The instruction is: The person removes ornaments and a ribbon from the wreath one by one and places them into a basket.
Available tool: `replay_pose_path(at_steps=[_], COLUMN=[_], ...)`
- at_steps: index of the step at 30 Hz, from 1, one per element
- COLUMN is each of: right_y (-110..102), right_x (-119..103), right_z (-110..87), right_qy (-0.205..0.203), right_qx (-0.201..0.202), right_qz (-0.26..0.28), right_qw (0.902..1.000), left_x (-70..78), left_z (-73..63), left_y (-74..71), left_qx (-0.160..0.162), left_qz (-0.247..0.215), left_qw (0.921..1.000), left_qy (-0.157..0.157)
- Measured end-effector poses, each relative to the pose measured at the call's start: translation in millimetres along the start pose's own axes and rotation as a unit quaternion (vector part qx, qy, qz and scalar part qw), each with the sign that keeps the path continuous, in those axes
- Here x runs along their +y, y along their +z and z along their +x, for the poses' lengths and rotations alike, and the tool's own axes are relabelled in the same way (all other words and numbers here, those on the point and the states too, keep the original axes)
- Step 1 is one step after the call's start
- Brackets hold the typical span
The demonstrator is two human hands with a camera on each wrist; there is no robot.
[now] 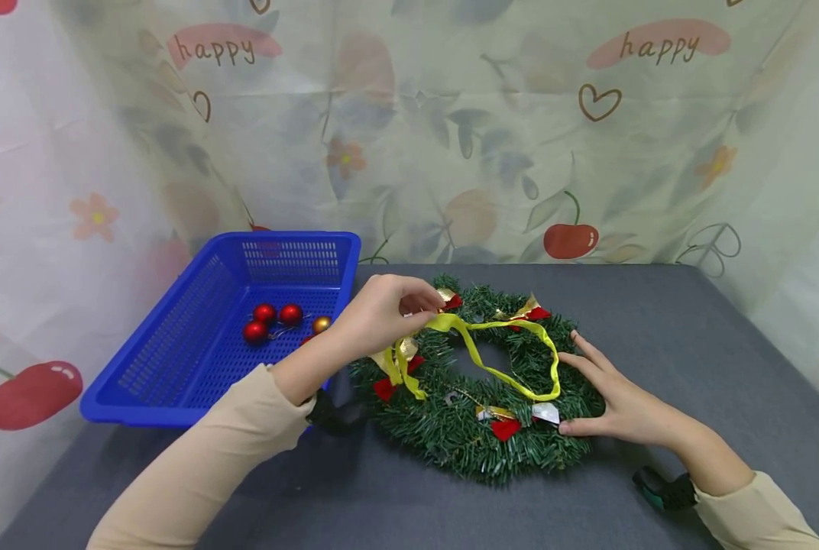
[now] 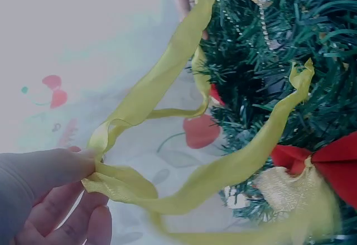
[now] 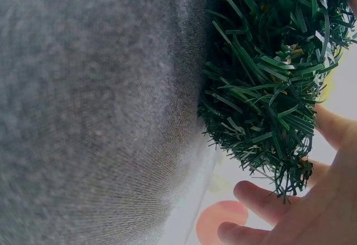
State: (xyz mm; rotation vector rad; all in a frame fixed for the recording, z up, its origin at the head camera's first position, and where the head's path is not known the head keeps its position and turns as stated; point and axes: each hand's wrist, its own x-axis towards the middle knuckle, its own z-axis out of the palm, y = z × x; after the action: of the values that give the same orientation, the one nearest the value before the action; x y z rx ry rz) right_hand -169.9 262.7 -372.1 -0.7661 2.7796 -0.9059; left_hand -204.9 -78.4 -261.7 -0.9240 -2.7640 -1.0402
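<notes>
A green wreath of artificial pine lies on the table, dressed with red and gold bows and a thin bead chain. Above its left side, my left hand pinches a yellow ribbon between thumb and fingertips. One long loop of the ribbon reaches across the wreath to the right, while loose ends hang near the left-hand bow. In the left wrist view the ribbon fans out from the pinch in several strands. My right hand rests at the wreath's right edge, fingers spread, thumb near a white tag.
Left of the wreath stands a blue plastic basket holding several red balls and a gold ball. A grey cloth covers the table. Printed curtains hang behind and at both sides.
</notes>
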Motion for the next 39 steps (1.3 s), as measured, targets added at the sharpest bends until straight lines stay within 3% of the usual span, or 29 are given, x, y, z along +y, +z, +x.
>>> replay_pose_path(at_steps=[6,14,24,39], right_y=[0.1,0.6,0.2,0.1], right_x=[0.2,0.0,-0.9,-0.1], right_z=[0.0,-0.2,-0.5,-0.2], right_qy=[0.001,0.002,-0.006,-0.005], right_qx=[-0.001,-0.001,-0.001,-0.003], right_qz=[0.0,0.002,0.003,0.009], right_qw=[1.0,1.0,1.0,0.9999], left_x=[2.1,5.0,10.6,6.3], left_z=[-2.9,-5.9,-12.6,-14.3], left_y=[-8.5,-20.9,-40.2,-44.5], left_qx=[0.013,0.031,0.088,0.155], left_qz=[-0.024,-0.038,-0.046,-0.096], left_qw=[0.9996,0.9986,0.9949,0.9832], left_qy=[0.005,-0.02,-0.013,-0.016])
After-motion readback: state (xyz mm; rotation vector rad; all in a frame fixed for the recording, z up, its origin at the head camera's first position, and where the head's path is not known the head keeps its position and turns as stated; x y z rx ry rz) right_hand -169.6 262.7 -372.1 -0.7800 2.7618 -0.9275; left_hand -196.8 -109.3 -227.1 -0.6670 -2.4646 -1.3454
